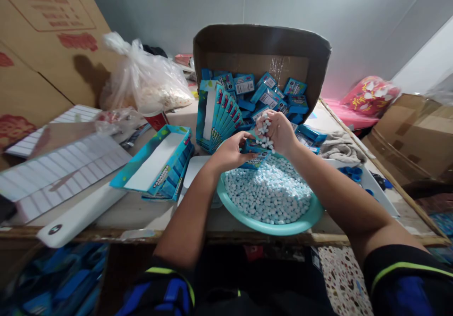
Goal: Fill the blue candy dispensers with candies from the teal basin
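Observation:
My left hand (pixel 231 152) grips a small blue candy box (pixel 255 159) above the far side of a turquoise basin (pixel 235 209). Cupped just over that box, my right hand (pixel 279 131) holds a handful of candies (pixel 264 126), and some spill down off the fingers toward the box. Small white and pale blue candies (pixel 269 195) fill the basin in a mound. Behind my hands a tipped cardboard carton (pixel 255 42) contains many blue candy boxes (pixel 269 99). Fanned blue cartons (pixel 224 113) lean beside my left hand. The box's opening is hidden by my fingers.
An open blue display tray (pixel 155 162) stands on the left, near a white handle-like piece (pixel 79 217). Farther back are a paper cup (pixel 155 117) and a clear bag (pixel 152 78). On the right lie a grey cloth (pixel 341 147) and a white tray (pixel 380 193) with blue pieces.

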The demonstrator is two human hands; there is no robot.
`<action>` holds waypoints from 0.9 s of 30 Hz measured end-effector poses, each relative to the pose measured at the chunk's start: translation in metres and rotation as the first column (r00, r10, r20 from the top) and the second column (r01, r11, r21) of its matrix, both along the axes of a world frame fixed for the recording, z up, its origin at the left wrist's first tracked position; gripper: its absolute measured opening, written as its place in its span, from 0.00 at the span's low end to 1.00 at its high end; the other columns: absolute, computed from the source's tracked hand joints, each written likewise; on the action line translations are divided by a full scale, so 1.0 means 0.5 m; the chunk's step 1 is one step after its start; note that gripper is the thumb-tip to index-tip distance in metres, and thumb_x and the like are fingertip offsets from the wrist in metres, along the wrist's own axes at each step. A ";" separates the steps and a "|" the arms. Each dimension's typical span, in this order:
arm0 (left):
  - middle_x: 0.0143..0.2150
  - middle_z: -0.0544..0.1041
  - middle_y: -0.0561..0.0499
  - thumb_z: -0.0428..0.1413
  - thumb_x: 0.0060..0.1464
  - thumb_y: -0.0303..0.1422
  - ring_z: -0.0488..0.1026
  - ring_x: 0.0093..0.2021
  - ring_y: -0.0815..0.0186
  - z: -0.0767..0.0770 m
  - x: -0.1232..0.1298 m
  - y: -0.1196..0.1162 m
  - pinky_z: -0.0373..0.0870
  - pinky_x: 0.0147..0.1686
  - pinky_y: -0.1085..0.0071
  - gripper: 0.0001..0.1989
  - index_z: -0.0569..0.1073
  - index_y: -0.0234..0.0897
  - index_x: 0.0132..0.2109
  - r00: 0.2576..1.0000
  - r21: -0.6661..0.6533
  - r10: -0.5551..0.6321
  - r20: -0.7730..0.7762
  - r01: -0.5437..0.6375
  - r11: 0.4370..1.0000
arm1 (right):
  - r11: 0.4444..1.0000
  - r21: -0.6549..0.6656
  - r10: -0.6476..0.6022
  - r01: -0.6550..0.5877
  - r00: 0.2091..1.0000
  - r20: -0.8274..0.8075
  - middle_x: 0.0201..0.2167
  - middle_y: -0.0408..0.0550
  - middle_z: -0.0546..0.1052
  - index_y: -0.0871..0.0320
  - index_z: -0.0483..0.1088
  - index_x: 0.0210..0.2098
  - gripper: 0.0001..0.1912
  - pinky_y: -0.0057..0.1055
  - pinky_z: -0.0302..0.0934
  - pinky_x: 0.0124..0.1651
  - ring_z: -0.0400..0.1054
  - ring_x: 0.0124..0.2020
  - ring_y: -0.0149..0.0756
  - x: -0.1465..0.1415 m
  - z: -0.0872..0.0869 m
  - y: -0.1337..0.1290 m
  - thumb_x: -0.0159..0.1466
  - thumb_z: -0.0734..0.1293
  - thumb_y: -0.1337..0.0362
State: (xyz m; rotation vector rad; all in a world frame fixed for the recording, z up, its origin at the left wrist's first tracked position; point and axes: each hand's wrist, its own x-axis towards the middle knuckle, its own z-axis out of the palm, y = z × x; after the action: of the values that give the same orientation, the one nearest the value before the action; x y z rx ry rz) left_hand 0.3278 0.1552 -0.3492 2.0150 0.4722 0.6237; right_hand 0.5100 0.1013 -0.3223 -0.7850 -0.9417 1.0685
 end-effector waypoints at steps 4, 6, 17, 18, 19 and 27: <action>0.47 0.80 0.45 0.68 0.53 0.38 0.79 0.48 0.55 -0.005 0.000 0.004 0.74 0.46 0.63 0.27 0.72 0.37 0.57 1.000 -0.008 0.007 0.026 -0.007 1.000 | 0.999 0.023 0.026 -0.027 0.999 0.041 0.26 0.41 0.69 0.54 0.65 0.29 0.15 0.31 0.62 0.31 0.68 0.27 0.33 0.003 0.004 -0.002 0.55 0.71 0.52; 0.47 0.80 0.45 0.68 0.53 0.38 0.79 0.47 0.55 -0.005 0.000 0.004 0.74 0.45 0.63 0.27 0.72 0.37 0.58 0.999 -0.025 0.002 0.035 -0.001 1.000 | 0.998 0.040 0.036 -0.039 0.997 0.074 0.25 0.41 0.69 0.54 0.66 0.29 0.16 0.31 0.64 0.32 0.69 0.27 0.33 0.004 0.004 -0.002 0.56 0.71 0.50; 0.53 0.81 0.42 0.68 0.53 0.36 0.79 0.53 0.53 -0.013 0.008 0.015 0.74 0.53 0.60 0.27 0.73 0.36 0.58 0.986 -0.015 0.079 0.149 -0.078 0.997 | 0.990 0.119 0.026 -0.070 0.941 0.336 0.27 0.50 0.76 0.57 0.73 0.24 0.26 0.35 0.70 0.42 0.75 0.38 0.41 0.001 0.006 -0.007 0.62 0.70 0.41; 0.53 0.81 0.43 0.68 0.53 0.36 0.79 0.52 0.54 -0.015 0.009 0.017 0.74 0.52 0.61 0.28 0.73 0.36 0.59 0.984 -0.016 0.087 0.157 -0.086 0.996 | 0.989 0.127 0.022 -0.071 0.936 0.353 0.27 0.50 0.76 0.57 0.74 0.25 0.27 0.36 0.70 0.42 0.75 0.38 0.41 0.002 0.006 -0.007 0.62 0.70 0.39; 0.52 0.81 0.43 0.69 0.52 0.36 0.80 0.51 0.54 -0.015 0.009 0.018 0.75 0.51 0.62 0.28 0.73 0.36 0.59 0.982 -0.020 0.099 0.163 -0.097 0.995 | 0.988 0.136 0.015 -0.070 0.929 0.370 0.28 0.50 0.76 0.57 0.75 0.25 0.28 0.35 0.70 0.43 0.75 0.38 0.41 0.003 0.007 -0.008 0.63 0.70 0.38; 0.45 0.82 0.44 0.70 0.50 0.37 0.80 0.47 0.56 -0.011 0.012 0.019 0.74 0.43 0.66 0.27 0.75 0.36 0.56 0.955 -0.015 0.259 0.146 -0.260 0.966 | 0.976 0.217 -0.128 -0.024 0.745 0.655 0.27 0.50 0.79 0.58 0.78 0.27 0.35 0.33 0.66 0.39 0.72 0.31 0.36 0.019 0.003 -0.010 0.67 0.65 0.32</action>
State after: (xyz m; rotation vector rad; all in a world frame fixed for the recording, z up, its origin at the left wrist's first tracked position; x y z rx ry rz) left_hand 0.3336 0.1646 -0.3546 1.9086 0.6526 0.9283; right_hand 0.5195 0.0963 -0.3208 -1.0325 -1.6082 0.6040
